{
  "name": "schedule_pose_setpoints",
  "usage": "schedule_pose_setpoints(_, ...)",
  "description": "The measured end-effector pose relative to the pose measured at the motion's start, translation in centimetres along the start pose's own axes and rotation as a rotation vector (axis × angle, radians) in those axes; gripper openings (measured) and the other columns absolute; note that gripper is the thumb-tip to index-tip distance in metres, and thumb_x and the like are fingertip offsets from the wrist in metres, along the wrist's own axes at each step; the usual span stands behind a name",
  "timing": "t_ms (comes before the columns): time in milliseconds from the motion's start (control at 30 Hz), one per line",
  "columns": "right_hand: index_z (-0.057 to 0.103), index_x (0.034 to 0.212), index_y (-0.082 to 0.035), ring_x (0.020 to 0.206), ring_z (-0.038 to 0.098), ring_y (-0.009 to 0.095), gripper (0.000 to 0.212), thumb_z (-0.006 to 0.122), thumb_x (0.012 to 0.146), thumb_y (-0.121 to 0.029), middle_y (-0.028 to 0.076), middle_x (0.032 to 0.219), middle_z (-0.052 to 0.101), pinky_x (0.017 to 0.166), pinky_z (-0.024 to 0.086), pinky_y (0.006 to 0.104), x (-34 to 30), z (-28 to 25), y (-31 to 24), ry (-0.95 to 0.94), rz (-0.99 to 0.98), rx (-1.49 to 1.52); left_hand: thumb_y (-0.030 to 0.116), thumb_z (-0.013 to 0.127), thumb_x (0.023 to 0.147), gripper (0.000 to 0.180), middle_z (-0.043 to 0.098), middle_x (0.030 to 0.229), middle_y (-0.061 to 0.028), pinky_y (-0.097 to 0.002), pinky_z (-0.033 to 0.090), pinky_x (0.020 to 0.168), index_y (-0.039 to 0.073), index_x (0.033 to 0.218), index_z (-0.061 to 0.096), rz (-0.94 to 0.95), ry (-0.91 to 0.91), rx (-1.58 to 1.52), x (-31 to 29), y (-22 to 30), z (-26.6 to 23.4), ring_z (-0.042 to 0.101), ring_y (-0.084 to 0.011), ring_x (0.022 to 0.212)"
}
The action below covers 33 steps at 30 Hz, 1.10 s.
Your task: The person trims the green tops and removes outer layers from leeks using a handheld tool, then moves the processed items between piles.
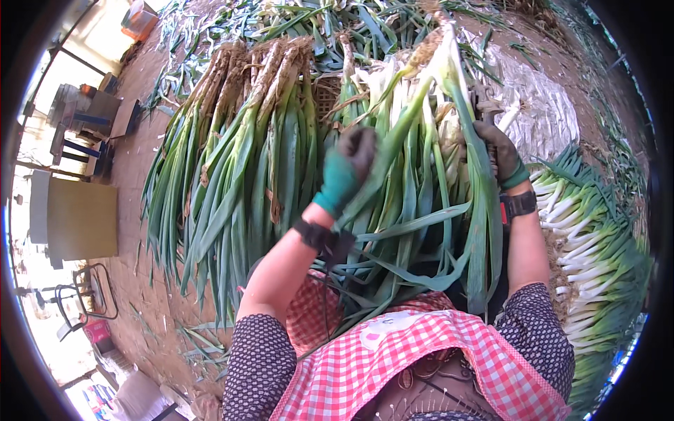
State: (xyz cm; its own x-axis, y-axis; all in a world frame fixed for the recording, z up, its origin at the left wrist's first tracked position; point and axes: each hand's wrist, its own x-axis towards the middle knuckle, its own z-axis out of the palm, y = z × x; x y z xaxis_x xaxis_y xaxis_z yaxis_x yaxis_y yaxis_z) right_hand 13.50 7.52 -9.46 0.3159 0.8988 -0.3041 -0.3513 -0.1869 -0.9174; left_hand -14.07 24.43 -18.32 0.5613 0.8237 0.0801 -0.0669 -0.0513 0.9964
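Observation:
Both my hands wear gloves with green cuffs and dark, dirty palms. My left hand point(353, 156) is curled closed beside a broad green leaf of the raised leek point(449, 67); whether anything is in its fingers is hidden. My right hand point(500, 154) closes at the right side of this leek, whose roots point away from me and whose long leaves hang toward my lap. Just beyond the right hand is a dark metal fitting point(487, 107), partly hidden. A thick row of unpeeled leeks point(246, 140) with soil-brown roots lies to the left of my hands.
Peeled leeks with white stems point(579, 231) are piled at my right. Cut leaf scraps point(372, 31) cover the far floor, near a crumpled whitish sheet point(544, 98). At far left stand an olive-coloured box point(83, 219) and a metal-framed cart point(95, 291). A checked apron point(393, 344) covers my lap.

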Motion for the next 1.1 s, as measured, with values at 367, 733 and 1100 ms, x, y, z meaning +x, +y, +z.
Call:
schedule_pose_setpoints(367, 0.058, 0.135, 0.003, 0.086, 0.061, 0.014, 0.063, 0.076, 0.091, -0.039, 0.006, 0.103, 0.068, 0.076, 0.051, 0.0313, 1.1, -1.9, 3.6, 0.283, -0.123, -0.981, 0.034, 0.077, 0.084, 0.066, 0.061, 0.131, -0.0351, -0.0484, 0.052, 0.103, -0.004, 0.132, 0.052, -0.607, 0.2, 0.948, 4.8, -13.1, -0.8, 0.062, -0.0455, 0.123)
schedule_pose_setpoints(733, 0.058, 0.126, 0.001, 0.078, 0.05, 0.011, 0.056, 0.075, 0.092, -0.04, -0.001, 0.086, 0.053, 0.068, 0.044, 0.0299, 1.0, 8.1, 4.7, -0.056, 0.082, -0.745, 0.045, 0.072, 0.085, 0.064, 0.063, 0.132, -0.0275, -0.0502, 0.052, 0.102, 0.004, 0.133, 0.063, -0.263, 0.28, 0.834, 8.2, -14.4, -4.5, 0.063, -0.0434, 0.121)
schedule_pose_setpoints(1100, 0.059, 0.117, 0.002, 0.078, 0.051, 0.012, 0.059, 0.076, 0.087, -0.045, 0.0, 0.087, 0.056, 0.069, 0.046, 0.0321, 1.6, 6.4, 5.2, -0.033, 0.112, -0.64, 0.026, 0.079, 0.083, 0.053, 0.076, 0.104, -0.0179, -0.0378, 0.057, 0.08, 0.005, 0.131, 0.068, -0.289, -0.275, 0.522, 11.7, -22.5, -8.3, 0.072, -0.0233, 0.09)
